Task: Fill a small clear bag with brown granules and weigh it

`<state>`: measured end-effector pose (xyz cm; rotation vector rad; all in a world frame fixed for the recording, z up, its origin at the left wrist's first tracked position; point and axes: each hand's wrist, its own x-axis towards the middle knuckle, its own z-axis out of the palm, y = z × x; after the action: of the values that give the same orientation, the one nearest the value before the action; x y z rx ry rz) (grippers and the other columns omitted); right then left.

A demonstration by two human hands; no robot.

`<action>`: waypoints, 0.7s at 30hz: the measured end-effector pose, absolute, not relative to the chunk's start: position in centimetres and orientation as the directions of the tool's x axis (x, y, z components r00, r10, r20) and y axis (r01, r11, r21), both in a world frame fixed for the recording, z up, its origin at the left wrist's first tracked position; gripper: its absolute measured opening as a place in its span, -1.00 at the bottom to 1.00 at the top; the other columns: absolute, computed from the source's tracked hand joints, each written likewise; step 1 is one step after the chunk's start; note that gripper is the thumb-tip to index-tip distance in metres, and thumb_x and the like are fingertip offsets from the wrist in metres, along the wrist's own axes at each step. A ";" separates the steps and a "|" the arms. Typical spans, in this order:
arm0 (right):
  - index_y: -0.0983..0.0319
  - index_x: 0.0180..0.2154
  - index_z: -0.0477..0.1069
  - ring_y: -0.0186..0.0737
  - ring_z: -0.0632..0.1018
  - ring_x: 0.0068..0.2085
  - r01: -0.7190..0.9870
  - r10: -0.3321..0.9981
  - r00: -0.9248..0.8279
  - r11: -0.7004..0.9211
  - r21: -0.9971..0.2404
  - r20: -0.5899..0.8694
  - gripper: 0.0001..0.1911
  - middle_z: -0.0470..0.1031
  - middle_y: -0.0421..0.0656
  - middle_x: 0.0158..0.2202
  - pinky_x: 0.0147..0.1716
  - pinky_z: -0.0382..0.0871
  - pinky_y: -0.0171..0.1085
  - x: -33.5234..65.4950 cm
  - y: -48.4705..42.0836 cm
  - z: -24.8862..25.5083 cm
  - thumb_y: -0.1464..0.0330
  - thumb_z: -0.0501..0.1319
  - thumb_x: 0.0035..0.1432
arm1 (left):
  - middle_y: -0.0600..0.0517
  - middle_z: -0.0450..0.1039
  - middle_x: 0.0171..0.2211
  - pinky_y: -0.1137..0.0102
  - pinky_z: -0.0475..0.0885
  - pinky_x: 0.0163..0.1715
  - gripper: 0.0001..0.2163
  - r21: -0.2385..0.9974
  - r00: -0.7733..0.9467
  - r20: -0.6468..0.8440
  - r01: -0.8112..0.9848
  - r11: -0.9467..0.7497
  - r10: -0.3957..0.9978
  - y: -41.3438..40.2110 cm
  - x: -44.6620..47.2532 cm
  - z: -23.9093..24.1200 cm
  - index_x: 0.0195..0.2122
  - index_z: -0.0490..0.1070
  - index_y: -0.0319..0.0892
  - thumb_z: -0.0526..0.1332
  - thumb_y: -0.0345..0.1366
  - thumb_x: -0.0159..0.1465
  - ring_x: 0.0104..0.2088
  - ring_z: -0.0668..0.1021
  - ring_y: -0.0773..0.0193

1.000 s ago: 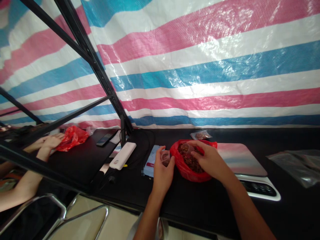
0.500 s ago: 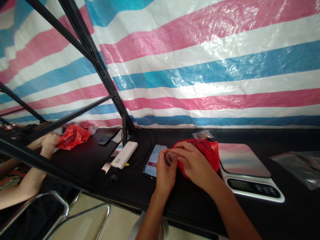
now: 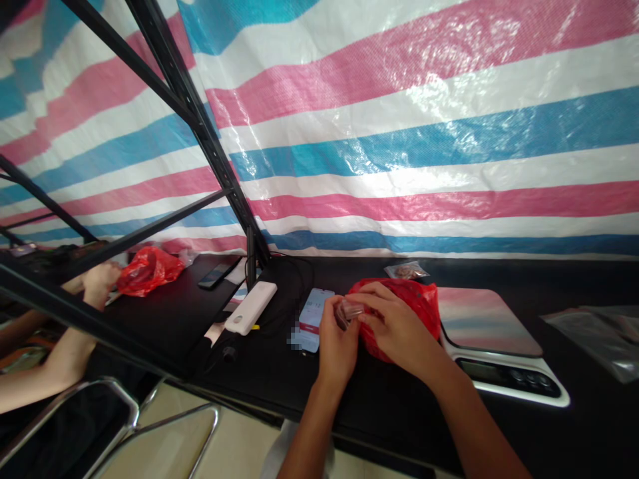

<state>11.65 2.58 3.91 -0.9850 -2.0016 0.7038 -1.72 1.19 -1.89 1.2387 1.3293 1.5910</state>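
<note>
A small, glossy clear plastic cup (image 3: 355,310), tilted sideways, is gripped by the fingers of the right hand (image 3: 394,322). Its end is held against a clear container (image 3: 342,317), dark-looking inside, gripped by the left hand (image 3: 338,349). A shiny, crumpled red bag (image 3: 425,309) is partly hidden beyond, left of the scale (image 3: 489,319).

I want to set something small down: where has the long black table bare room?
A strip between the white scale with metal plate and the striped plastic sheet; also between left forearm and right forearm. Crowded: around the nearer red plastic bag, with left hand, right hand and blue-screened phone.
</note>
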 end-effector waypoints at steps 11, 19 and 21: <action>0.08 0.04 0.58 -0.04 0.53 0.03 0.448 0.722 -0.479 0.691 -0.568 0.500 -0.38 0.53 -0.10 0.04 0.09 0.42 -0.01 11.5 1.9 4.9 0.68 0.05 0.11 | -0.01 0.51 -0.08 0.30 0.42 0.00 -0.73 0.971 -0.223 0.240 0.068 -0.231 0.945 0.4 -2.0 -1.0 -0.02 0.36 -0.13 0.29 -0.31 0.27 -0.09 0.56 0.21; 0.04 0.12 0.54 -0.10 0.56 0.03 0.447 0.758 -0.389 0.652 -0.612 0.524 -0.52 0.52 -0.09 0.06 0.07 0.46 -0.10 11.6 2.2 4.6 0.51 0.08 0.30 | 0.06 0.46 -0.27 0.39 0.42 -0.21 -0.76 0.975 -0.257 0.222 0.078 -0.209 0.941 0.3 -2.1 -0.8 -0.07 0.36 -0.13 0.31 -0.24 0.27 -0.29 0.50 0.29; 0.06 0.13 0.53 -0.08 0.56 0.04 0.493 0.787 -0.304 0.612 -0.618 0.536 -0.58 0.52 -0.08 0.05 0.08 0.46 -0.09 12.4 2.9 4.0 0.43 0.12 0.33 | 0.10 0.41 -0.32 0.41 0.40 -0.24 -0.76 0.974 -0.282 0.224 0.086 -0.207 0.933 0.4 -2.2 -0.9 -0.08 0.34 -0.13 0.30 -0.22 0.29 -0.33 0.48 0.31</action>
<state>12.38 2.92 3.98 -1.0135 -1.9702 0.4285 -2.19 0.41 -0.90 1.2605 1.3568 1.5697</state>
